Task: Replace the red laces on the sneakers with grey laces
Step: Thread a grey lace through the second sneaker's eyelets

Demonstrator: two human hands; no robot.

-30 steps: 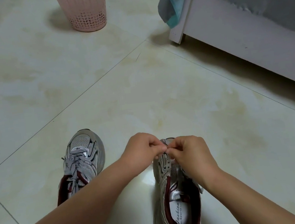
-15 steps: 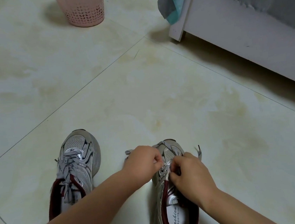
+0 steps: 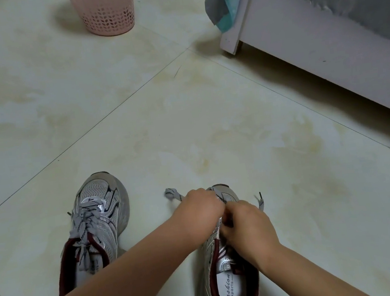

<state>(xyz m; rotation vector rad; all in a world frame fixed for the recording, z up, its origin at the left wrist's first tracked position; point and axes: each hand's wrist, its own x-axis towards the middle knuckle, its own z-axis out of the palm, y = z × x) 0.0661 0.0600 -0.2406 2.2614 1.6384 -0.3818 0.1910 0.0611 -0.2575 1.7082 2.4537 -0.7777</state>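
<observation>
A: So, left to right. We've got the left sneaker (image 3: 100, 222) parked on the floor (image 3: 211, 126), already laced in grey, loose ends lying over the tongue. We'd call that one finished, set aside so it's out of the work zone.

B: Agreed. No red lace in view anywhere, so we judge removal is done.

A: Next, the left hand (image 3: 198, 210): grip curled tight, pinching the grey lace (image 3: 171, 194) at the toe-end eyelets. One free end sticks out left of the knuckles.

B: And the right hand (image 3: 246, 224): grip closed too, fingers curled at the same eyelet row of the right sneaker (image 3: 228, 280). We think it's pinching the lace; the contact itself is hidden. The other lace end (image 3: 260, 201) pokes out to its right.

A: Makes sense: both hands meet over the tongue to pull the two ends even before crossing up. Shoe points away from us, so the eyelets face the hands. We're at the bottom rows; most eyelets look unthreaded.

B: Surface: pale glossy floor tiles, yellowish staining, thin grout lines. No counter, work is on the floor.

A: Room: pink perforated basket (image 3: 105, 12) far left top, white bed frame (image 3: 311, 49) with grey cover far right.
</observation>
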